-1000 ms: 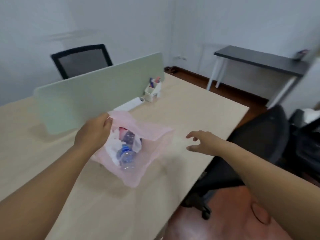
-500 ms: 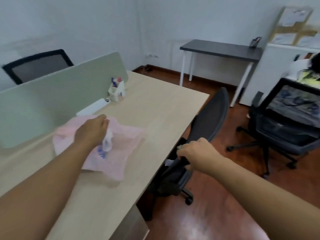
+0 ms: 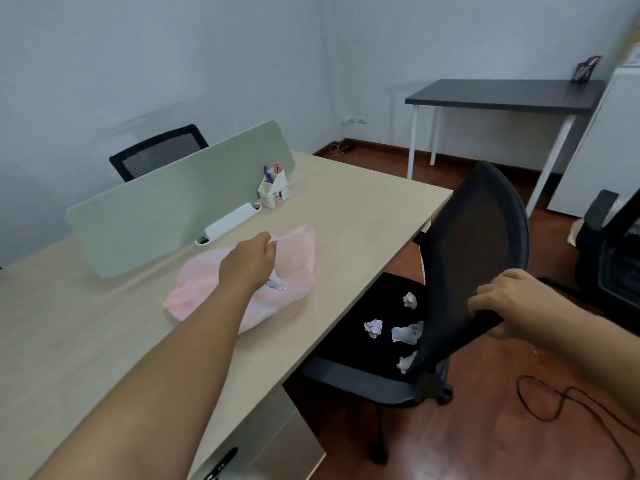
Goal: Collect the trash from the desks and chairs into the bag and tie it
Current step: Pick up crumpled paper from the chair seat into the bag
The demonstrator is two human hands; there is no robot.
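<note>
A: Left hand [image 3: 251,261] is out over the desk [image 3: 346,216], fingers pinched on the rim of the pink bag [image 3: 294,268], holding its mouth up. The bag lies slumped on the wood right under that hand, with something pale and a bit of blue showing inside.

B: And the right hand [image 3: 509,301]?

A: Curled shut over the top edge of the chair back [image 3: 474,258], fingers over the front, thumb underneath. The chair [image 3: 367,379] sits between the two hands, low, its seat partly tucked under the desk edge.

B: So this is the chair step, I'd say. There's the trash: four paper wads [image 3: 373,328] on the black seat, down and to the left of the right hand, one half hidden by the backrest.

A: Agreed, the desk near the left hand looks clear apart from the bag. Beyond that hand there's only a power strip [image 3: 230,221], a pen holder [image 3: 273,190] and the divider [image 3: 173,199].

B: Next move, as I read it: the right hand has to let go of the backrest and reach down round it to the wads. The nearest ones lie just below its wrist.

A: And the bag is well apart from the seat, so either it comes to the desk edge or each wad gets carried across. The left hand should keep that mouth open.

B: Tying looks some way off yet.
</note>
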